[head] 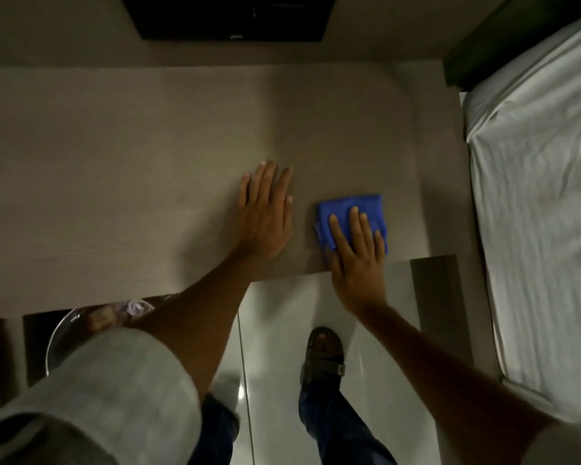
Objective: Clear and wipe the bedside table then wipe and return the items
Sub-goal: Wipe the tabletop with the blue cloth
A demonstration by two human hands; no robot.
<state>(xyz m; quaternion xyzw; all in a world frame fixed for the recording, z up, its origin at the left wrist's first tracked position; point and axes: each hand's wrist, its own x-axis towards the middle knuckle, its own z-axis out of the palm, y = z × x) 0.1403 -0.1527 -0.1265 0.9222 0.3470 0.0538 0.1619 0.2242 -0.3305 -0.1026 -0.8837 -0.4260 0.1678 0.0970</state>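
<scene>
The bedside table (131,169) is a pale wood-grain top with nothing standing on it. My left hand (265,213) lies flat on it, palm down, fingers slightly apart, holding nothing. Just to its right, near the table's front right corner, my right hand (358,256) presses flat on a folded blue cloth (366,209); my fingers cover the cloth's near half.
A bed with a white sheet (544,196) runs along the right. A dark panel (228,15) hangs on the wall behind the table. Below the table's front left edge sits a glass item (64,337) on a lower shelf. My sandalled foot (324,354) stands on the glossy floor.
</scene>
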